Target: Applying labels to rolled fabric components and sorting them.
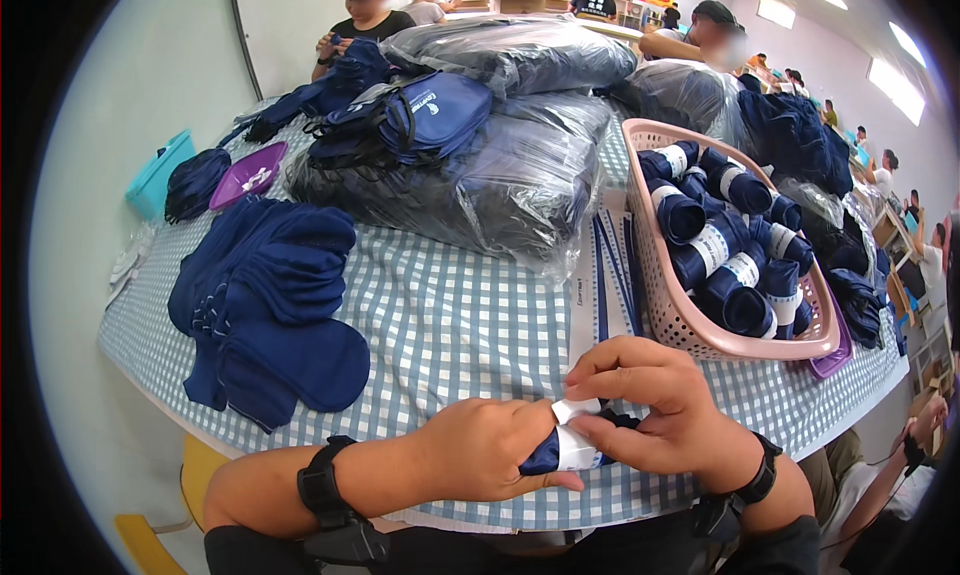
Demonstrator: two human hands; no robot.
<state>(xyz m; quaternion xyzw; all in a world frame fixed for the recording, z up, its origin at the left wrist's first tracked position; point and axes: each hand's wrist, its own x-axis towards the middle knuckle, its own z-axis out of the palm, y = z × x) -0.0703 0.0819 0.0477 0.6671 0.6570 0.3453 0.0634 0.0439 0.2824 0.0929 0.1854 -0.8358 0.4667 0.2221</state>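
Observation:
Near the table's front edge, my left hand (470, 447) is closed around a small navy cloth roll (539, 459). A white paper band (576, 449) wraps the roll, and its loose end stands up from it. My right hand (655, 407) pinches the band between thumb and fingers. Part of the roll is hidden behind both hands. Just beyond my right hand lie printed paper strips (583, 320). To the right, a pink plastic basket (652, 275) holds several navy rolls (715, 247) with white bands. A loose pile of navy cloth pieces (262, 300) lies at the left.
Large plastic-wrapped navy bundles (480, 195) fill the table's middle, with a blue drawstring pouch (435, 115) on top. A purple tray (250, 175) and a turquoise basket (160, 175) stand far left. Co-workers sit across the table; another person's hand (930, 415) shows at right.

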